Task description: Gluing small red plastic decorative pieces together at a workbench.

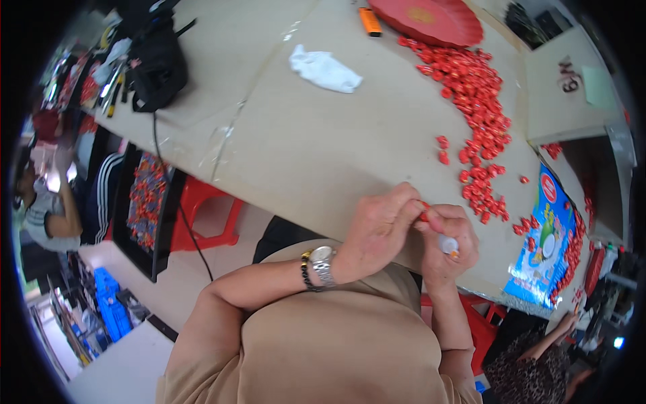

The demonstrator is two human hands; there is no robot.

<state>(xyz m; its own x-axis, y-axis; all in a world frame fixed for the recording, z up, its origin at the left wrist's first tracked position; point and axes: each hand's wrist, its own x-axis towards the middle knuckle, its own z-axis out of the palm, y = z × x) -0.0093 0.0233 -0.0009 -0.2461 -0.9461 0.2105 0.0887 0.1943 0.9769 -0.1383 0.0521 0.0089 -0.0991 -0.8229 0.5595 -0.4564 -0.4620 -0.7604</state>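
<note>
My left hand (380, 229) is closed, with thumb and fingertips pinching a small red piece (423, 215) near the table's front edge. Right beside it, my right hand (452, 259) is curled round a slim white object with an orange end (449, 245); its kind cannot be made out, as the fingers cover most of it. The fingertips of both hands meet at the red piece. Many like red pieces (481, 114) lie in a long heap on the table (289, 141), to the right and beyond my hands.
A red fluted dish (431, 20) and an orange box-shaped item (369, 21) stand at the back. A white cloth-like piece (326, 71) lies mid-table, a black bag (158, 67) far left. A blue printed sheet (544, 246) lies right. Other people sit left and lower right.
</note>
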